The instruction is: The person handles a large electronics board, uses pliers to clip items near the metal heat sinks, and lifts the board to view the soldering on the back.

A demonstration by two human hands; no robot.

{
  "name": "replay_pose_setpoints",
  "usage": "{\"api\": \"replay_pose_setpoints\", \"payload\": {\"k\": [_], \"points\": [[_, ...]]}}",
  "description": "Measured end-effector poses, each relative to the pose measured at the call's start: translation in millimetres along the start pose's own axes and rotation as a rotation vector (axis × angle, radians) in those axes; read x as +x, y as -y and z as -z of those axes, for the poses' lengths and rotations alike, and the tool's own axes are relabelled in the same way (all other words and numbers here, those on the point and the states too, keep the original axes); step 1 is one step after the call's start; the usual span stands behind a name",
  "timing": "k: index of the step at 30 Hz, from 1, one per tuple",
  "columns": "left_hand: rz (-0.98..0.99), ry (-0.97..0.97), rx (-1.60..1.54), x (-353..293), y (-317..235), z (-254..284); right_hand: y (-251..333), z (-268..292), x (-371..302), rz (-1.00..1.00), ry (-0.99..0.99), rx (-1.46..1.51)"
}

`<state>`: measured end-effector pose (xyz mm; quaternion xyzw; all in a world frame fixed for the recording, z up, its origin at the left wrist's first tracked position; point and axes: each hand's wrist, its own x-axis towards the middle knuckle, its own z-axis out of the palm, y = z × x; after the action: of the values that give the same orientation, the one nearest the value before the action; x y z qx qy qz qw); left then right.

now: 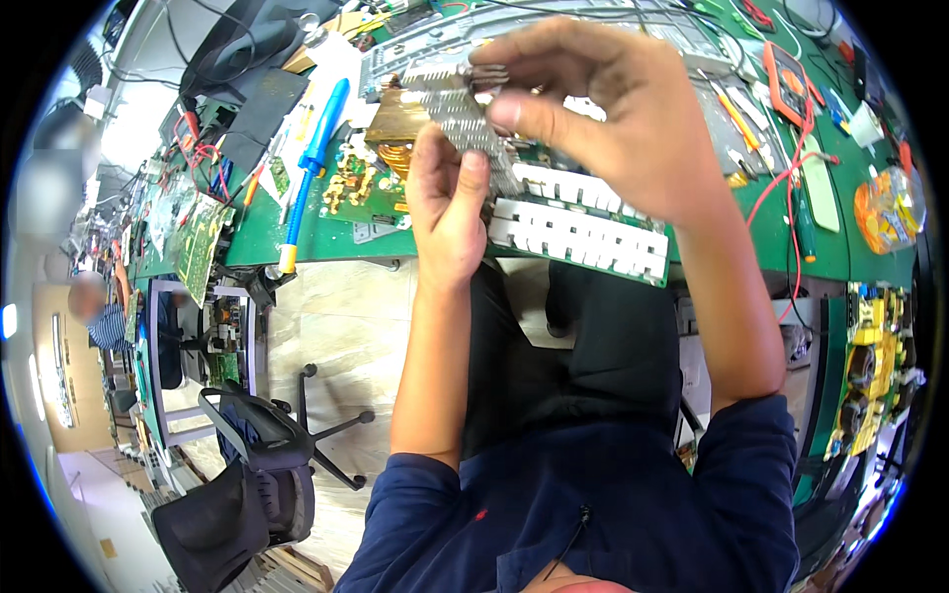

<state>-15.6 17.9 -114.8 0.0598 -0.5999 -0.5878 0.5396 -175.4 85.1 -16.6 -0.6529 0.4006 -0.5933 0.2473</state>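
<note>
Over the near edge of the green bench, my left hand (445, 210) is closed on a grey finned metal heat sink (463, 117), thumb on its near end. At the far corner of the heat sink, my right hand (618, 104) has its fingers and thumb curled toward each other around a small dark pronged piece (486, 77), which is too blurred to name. Just below and right lies a circuit board with rows of white connector blocks (581, 237). A copper-coloured wound coil block (397, 124) sits left of the heat sink, partly behind my left hand.
A blue and yellow desoldering pump (316, 148) lies to the left, near loose circuit boards (203, 252). On the right are an orange multimeter (786, 84) with red leads, a screwdriver (806, 222) and an orange bag (887, 210). An office chair (242, 474) stands behind on the left.
</note>
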Motion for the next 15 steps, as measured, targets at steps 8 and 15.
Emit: {"api": "replay_pose_setpoints", "payload": {"k": [8, 15], "points": [[-0.031, -0.082, 0.179, -10.8, 0.2, -11.8, -8.8, -23.1, -14.2, 0.063, -0.046, 0.011], [-0.020, -0.164, 0.173, -20.0, 6.8, -14.4, -1.7, -29.2, -20.5, 0.236, -0.096, -0.200]]}}
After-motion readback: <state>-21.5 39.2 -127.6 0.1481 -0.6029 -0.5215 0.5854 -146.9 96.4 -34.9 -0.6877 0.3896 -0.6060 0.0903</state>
